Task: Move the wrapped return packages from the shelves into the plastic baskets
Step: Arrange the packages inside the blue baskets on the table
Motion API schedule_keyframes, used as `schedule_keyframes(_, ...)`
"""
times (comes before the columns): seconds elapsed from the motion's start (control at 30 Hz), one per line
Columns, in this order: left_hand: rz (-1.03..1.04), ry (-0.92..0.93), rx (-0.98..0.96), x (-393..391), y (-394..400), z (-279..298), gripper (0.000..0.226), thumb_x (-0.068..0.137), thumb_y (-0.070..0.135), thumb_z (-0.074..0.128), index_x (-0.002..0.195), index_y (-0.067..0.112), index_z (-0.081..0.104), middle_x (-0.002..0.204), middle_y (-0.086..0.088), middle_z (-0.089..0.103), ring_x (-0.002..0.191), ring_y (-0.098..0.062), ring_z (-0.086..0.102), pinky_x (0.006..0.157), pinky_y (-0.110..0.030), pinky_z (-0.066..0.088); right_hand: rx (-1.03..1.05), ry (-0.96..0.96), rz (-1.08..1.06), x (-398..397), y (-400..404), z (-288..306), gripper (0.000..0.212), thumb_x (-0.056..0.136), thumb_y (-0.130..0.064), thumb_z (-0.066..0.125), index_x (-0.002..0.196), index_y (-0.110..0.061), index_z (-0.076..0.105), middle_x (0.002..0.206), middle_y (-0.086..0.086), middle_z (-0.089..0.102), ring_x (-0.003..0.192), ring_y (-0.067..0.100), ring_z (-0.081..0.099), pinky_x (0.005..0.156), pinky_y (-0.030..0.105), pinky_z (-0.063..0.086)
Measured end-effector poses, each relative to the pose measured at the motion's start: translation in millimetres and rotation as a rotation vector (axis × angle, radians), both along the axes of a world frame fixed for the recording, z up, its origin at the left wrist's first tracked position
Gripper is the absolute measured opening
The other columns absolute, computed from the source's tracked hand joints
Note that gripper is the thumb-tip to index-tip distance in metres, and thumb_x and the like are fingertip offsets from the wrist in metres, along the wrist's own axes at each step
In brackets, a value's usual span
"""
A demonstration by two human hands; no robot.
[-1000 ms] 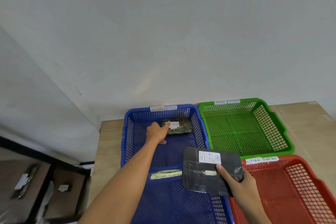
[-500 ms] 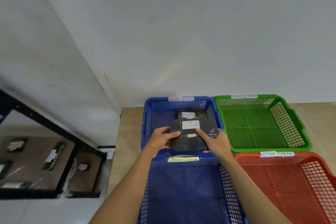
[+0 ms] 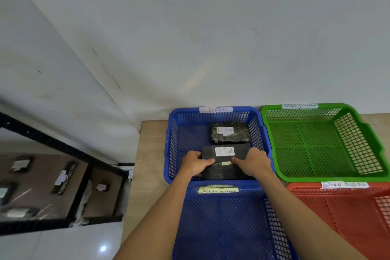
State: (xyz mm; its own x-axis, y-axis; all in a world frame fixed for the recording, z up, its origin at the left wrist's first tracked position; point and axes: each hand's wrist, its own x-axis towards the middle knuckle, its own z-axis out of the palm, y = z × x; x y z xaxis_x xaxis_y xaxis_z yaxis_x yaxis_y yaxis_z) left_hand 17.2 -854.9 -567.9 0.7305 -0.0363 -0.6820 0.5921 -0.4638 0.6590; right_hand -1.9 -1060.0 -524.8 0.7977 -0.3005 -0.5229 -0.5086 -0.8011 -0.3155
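The left hand [image 3: 195,163] grips the left end of a flat black plastic-wrapped package with a white "RETURN" label [image 3: 224,159], thumb curled over its top; the right hand [image 3: 252,162] pinches the right end the same way. The package sits low inside the far blue mesh plastic basket [image 3: 173,148], at its 6 o'clock side; whether it already rests on the basket floor I cannot tell.

At 12 o'clock from it, just beside, lies a mottled dark wrapped package with its own white label [image 3: 230,133]. At 3 o'clock stands the green mesh basket [image 3: 369,133], at 6 o'clock the near blue basket [image 3: 274,228], at 4 o'clock the red mesh basket [image 3: 379,228], all on the pale wooden worktop [image 3: 152,143]. At 9 o'clock, well apart, the black-framed shelf [image 3: 69,175] holds more wrapped packages.

Risk, as I judge it: the slick wrap could slip on release, landing the package tilted against the near wall or riding onto its neighbour.
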Motion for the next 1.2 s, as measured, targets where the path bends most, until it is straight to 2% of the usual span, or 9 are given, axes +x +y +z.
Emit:
schedule_keyframes(0.13, -0.031, -0.048, 0.044, 1, -11, -1, 0.036, 0.086, 0.028, 0.081, 0.116, 0.009, 0.075, 0.114, -0.006, 0.074, 0.104, -0.020, 0.071, 0.086, -0.035, 0.061, -0.090, 0.040, 0.081, 3, -5, 11, 0.048, 0.086, -0.052, 0.076, 0.087, -0.010, 0.052, 0.094, 0.010, 0.059, 0.097, 0.032, 0.064, 0.071, 0.036, 0.051)
schedule_keyframes(0.2, -0.051, -0.045, 0.055, 2, -15, -1, 0.037, 0.085, 0.028, 0.082, 0.116, 0.009, 0.074, 0.116, -0.007, 0.074, 0.106, -0.021, 0.070, 0.087, -0.035, 0.061, -0.117, 0.016, 0.083, 5, -12, 19, 0.047, 0.087, -0.049, 0.077, 0.090, -0.010, 0.050, 0.096, 0.010, 0.058, 0.093, 0.031, 0.063, 0.075, 0.038, 0.053)
schedule_keyframes(0.37, -0.135, -0.070, 0.096, 6, -26, -2, 0.049, 0.081, 0.028, 0.085, 0.123, 0.009, 0.067, 0.125, -0.009, 0.070, 0.112, -0.021, 0.066, 0.095, -0.030, 0.056, -0.041, -0.080, 0.010, -3, -32, 27, 0.044, 0.086, -0.045, 0.078, 0.074, -0.009, 0.056, 0.075, 0.006, 0.064, 0.070, 0.024, 0.063, 0.057, 0.033, 0.051)
schedule_keyframes(0.5, -0.221, -0.095, 0.146, 0, -22, 11, 0.091, 0.086, 0.040, 0.079, 0.155, 0.007, 0.030, 0.154, -0.013, 0.044, 0.139, -0.031, 0.046, 0.109, -0.035, 0.043, 0.034, -0.228, -0.041, -24, -45, 29, 0.046, 0.088, -0.044, 0.077, 0.110, -0.004, 0.069, 0.093, 0.006, 0.074, 0.086, 0.023, 0.070, 0.082, 0.043, 0.061)
schedule_keyframes(0.63, -0.376, -0.355, 0.339, -12, -10, 37, 0.098, 0.091, 0.058, 0.064, 0.161, 0.014, 0.013, 0.166, -0.010, 0.022, 0.151, -0.032, 0.024, 0.118, -0.049, 0.033, -0.015, -0.303, 0.038, -50, -44, 38, 0.082, 0.089, -0.069, 0.060, 0.150, -0.016, 0.043, 0.139, 0.008, 0.063, 0.120, 0.028, 0.063, 0.096, 0.047, 0.056)
schedule_keyframes(0.73, -0.464, -0.565, 0.456, -22, -1, 64, 0.100, 0.090, 0.072, 0.051, 0.163, 0.021, 0.006, 0.171, -0.001, 0.004, 0.157, -0.027, 0.000, 0.125, -0.054, 0.011, -0.167, -0.315, 0.158, -67, -36, 52, 0.095, 0.090, -0.083, 0.035, 0.163, -0.025, 0.017, 0.168, 0.003, 0.027, 0.152, 0.030, 0.029, 0.121, 0.054, 0.028)
schedule_keyframes(0.83, -0.490, -0.748, 0.553, -35, 9, 94, 0.102, 0.087, 0.080, 0.042, 0.163, 0.025, 0.001, 0.170, 0.004, -0.008, 0.155, -0.023, -0.019, 0.124, -0.052, -0.011, -0.288, -0.318, 0.214, -84, -27, 77, 0.100, 0.086, -0.090, 0.016, 0.164, -0.031, -0.005, 0.172, -0.002, -0.007, 0.159, 0.027, -0.004, 0.125, 0.054, -0.002)
schedule_keyframes(0.97, -0.470, -0.869, 0.596, -57, 23, 127, 0.097, 0.090, 0.079, 0.036, 0.163, 0.023, 0.007, 0.170, 0.004, -0.002, 0.156, -0.022, -0.014, 0.124, -0.050, -0.012, -0.348, -0.380, 0.240, -103, -17, 109, 0.099, 0.087, -0.088, 0.010, 0.163, -0.028, -0.009, 0.171, -0.001, -0.012, 0.158, 0.026, -0.010, 0.124, 0.052, -0.008)
schedule_keyframes(1.2, -0.431, -0.919, 0.499, -105, 47, 177, 0.084, 0.095, 0.066, 0.049, 0.159, 0.017, 0.027, 0.166, 0.000, 0.027, 0.155, -0.022, 0.018, 0.125, -0.049, 0.016, -0.281, -0.522, 0.348, -133, 6, 167, 0.097, 0.090, -0.084, 0.027, 0.163, -0.020, 0.020, 0.169, 0.003, 0.023, 0.154, 0.025, 0.024, 0.126, 0.044, 0.022)
